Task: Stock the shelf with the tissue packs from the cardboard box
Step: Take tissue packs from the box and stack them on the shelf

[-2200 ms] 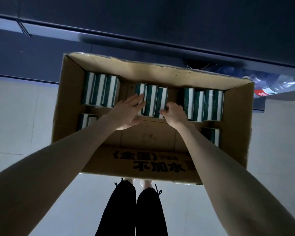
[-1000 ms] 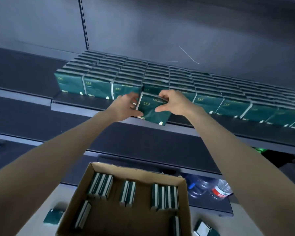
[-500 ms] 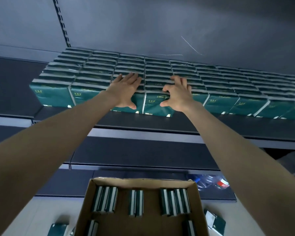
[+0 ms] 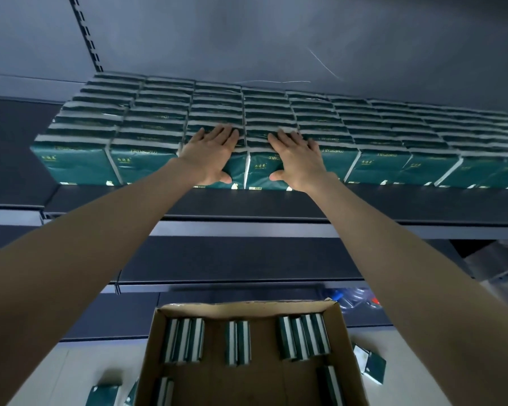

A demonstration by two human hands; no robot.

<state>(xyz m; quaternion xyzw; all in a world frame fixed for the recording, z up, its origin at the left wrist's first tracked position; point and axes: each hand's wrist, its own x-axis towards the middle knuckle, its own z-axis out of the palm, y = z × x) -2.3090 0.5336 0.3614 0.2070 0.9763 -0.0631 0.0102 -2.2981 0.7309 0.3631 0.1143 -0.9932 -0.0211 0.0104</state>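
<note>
Tissue packs [image 4: 159, 118] fill the shelf [image 4: 247, 206] at 12 o'clock; more stand on edge in the cardboard box [image 4: 247, 307] at 6 o'clock. Left hand [image 4: 210, 155] and right hand [image 4: 299, 159] lie flat, fingers straight, pressing the front row. Packs appear light, soft and film-wrapped, probably slippery; grip across the narrow sides without crushing.

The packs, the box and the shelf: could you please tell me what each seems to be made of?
Packs: soft plastic film, dark green and slightly glossy, judging by the sheen and the white sealed edges. Box: plain brown cardboard, matte, with a rough rim. Shelf: probably painted metal, dark grey and smooth; the slotted upright behind suggests steel racking.
</note>
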